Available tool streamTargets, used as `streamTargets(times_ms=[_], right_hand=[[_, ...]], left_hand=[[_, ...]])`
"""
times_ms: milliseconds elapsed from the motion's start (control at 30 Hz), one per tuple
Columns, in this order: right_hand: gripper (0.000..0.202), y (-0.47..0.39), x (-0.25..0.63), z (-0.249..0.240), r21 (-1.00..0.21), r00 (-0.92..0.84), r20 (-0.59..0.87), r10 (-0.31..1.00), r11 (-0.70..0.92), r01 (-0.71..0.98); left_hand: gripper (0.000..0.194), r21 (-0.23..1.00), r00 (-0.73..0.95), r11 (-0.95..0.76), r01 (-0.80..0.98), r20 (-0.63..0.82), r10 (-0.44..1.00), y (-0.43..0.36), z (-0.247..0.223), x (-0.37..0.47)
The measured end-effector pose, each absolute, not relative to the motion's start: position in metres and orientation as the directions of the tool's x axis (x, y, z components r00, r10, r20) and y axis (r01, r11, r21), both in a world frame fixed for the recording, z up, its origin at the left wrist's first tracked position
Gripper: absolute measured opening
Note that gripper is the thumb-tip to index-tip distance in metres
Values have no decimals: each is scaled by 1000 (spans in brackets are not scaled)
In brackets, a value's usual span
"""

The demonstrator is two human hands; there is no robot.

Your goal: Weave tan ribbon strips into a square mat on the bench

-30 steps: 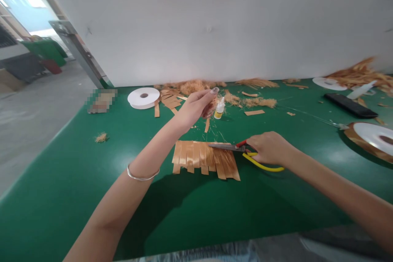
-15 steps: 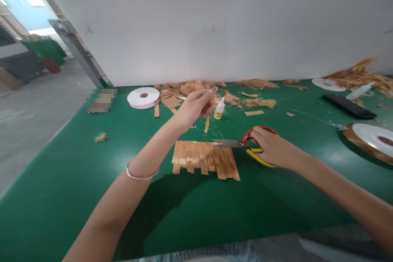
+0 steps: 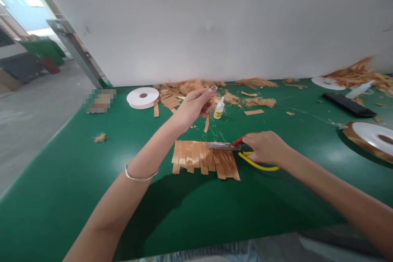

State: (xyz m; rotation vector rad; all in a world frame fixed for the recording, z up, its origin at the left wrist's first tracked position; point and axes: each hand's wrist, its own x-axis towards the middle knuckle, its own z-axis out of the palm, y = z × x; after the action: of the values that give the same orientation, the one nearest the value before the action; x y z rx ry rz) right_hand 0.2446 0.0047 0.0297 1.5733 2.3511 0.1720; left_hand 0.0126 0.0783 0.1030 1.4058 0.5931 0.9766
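A row of overlapping tan strips (image 3: 192, 156) lies on the green table, its right part split into fine fringe. My right hand (image 3: 266, 147) grips scissors (image 3: 259, 166) with red and yellow handles; the blades lie over the strips' upper right part. Beyond the strips, my left hand (image 3: 201, 104) is raised with thumb and fingers pinched together; what they hold is too small to make out. Right beside those fingers stands a small white glue bottle (image 3: 218, 109) with a yellow label.
Tan scraps (image 3: 196, 86) and loose fibres lie along the wall. A white roll (image 3: 143, 96) sits at the back left. To the right are a black phone-like object (image 3: 349, 104), a white-tipped bottle (image 3: 360, 89) and a ribbon spool (image 3: 373, 138).
My right hand and the scissors have moved left, so the blades reach farther over the strips. The scissor handles look closer together. My left hand has hardly moved.
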Motion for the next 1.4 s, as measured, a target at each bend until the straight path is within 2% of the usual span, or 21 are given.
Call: streamTargets(times_ms=[367,867,1400], right_hand=[[27,7,239,33,297,-344,-246,906,409,863],[22,5,240,31,264,-368,-227,902,421,868],[20,4,241,33,251,-365,-235,901,419,873]], left_hand=[[35,965,559,-108,-241,228,797,78,103,11],[35,957,550,-83,-278,229,803,79,103,12],[36,966,571,-96,-238,219,791,78,103,12]])
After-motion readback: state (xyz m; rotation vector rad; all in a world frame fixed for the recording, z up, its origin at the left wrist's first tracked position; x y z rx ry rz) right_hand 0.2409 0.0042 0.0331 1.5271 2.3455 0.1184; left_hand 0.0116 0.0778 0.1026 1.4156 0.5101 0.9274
